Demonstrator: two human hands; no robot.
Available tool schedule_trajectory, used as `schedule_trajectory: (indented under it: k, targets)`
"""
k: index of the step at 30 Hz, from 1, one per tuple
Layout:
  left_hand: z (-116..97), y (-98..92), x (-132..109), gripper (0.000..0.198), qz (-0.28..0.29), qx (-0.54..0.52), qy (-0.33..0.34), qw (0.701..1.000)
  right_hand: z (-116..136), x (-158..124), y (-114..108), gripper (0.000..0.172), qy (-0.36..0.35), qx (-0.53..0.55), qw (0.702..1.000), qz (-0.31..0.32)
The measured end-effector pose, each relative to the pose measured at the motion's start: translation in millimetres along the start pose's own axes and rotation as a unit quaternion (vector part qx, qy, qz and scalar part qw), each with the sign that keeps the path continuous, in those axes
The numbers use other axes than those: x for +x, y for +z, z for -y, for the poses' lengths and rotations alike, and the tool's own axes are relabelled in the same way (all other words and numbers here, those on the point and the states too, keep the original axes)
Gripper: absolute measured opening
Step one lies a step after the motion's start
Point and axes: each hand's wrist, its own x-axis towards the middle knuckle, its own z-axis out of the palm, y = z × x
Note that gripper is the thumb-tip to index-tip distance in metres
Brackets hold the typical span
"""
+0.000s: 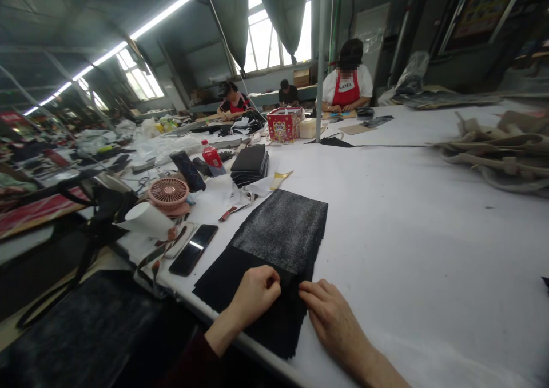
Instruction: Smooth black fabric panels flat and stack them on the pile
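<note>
A layered stack of black fabric pieces (257, 319) lies near the table's front edge, its side edges uneven. Its far part is a speckled grey-black surface (281, 225); the near part is plain black. My left hand (256, 292) rests over the plain part, fingers curled and closed in a pinch on the fabric. At the right edge of the stack, my right hand (329, 314) has its thumb and fingers together on the cloth's border. The exact layer held is hidden in the dark cloth.
Left of the stack are a phone (194, 250), a pink fan (168, 195) and a white roll (148, 221). Behind it stand a folded black pile (249, 166), a red-labelled bottle (211, 156) and a metal pole (321, 62). A person in a red apron (345, 91) works across the table.
</note>
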Motion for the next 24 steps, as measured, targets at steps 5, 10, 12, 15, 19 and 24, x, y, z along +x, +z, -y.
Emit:
schedule_trajectory:
  k: [5,10,12,15,19,24]
  targets:
    - [16,-8.7,6,0.02,0.03,-0.073,-0.024,0.997,4,5,1,0.033,0.011,0.041,0.998,-0.053]
    - [16,-9.3,6,0.019,0.035,-0.126,-0.03,0.991,15,16,0,0.029,-0.005,0.103,0.988,-0.117]
    - [13,-10.2,5,0.017,0.037,-0.15,-0.034,0.987,18,19,0,0.031,-0.017,0.09,0.988,-0.125]
    - [11,-10.4,5,0.012,0.037,-0.201,-0.046,0.978,18,22,3,0.031,-0.029,0.035,0.995,-0.087]
    - [21,-14.3,8,0.007,0.024,-0.33,-0.087,0.94,14,23,9,0.024,-0.016,-0.042,0.999,-0.022]
    - [56,-62.8,-2,0.018,-0.17,-0.531,-0.174,0.812,12,21,13,0.026,-0.007,-0.07,0.997,-0.016]
